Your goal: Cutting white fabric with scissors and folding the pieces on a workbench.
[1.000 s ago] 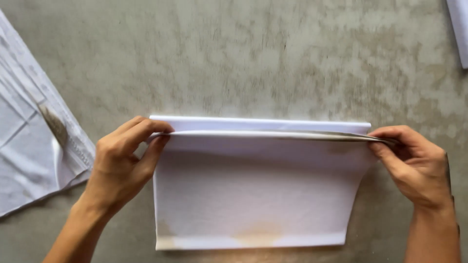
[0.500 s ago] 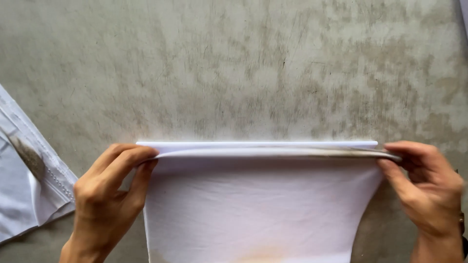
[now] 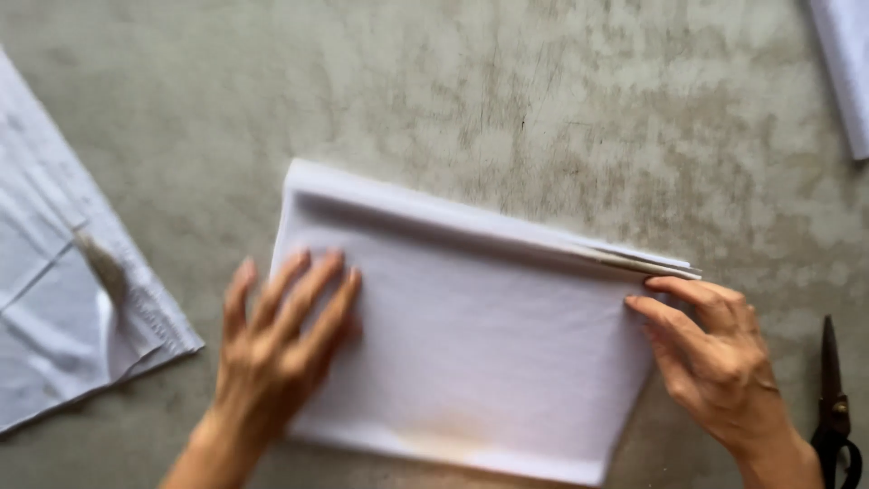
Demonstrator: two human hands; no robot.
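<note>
On the concrete floor: folded white cloth now lies flat, no longer held up by its top edge.
Left hand has let go of the fold's corner and presses flat on the cloth's left part, fingers spread, palm down. Right hand is still at the right edge, fingertips on the cloth just under the layered fold; can't tell if it pinches or only presses. Fold edge now runs slanted, high left to low right, where before it was level. Other white cloth lies well apart at left, black scissors just right of the right hand, another white piece at top right.
</note>
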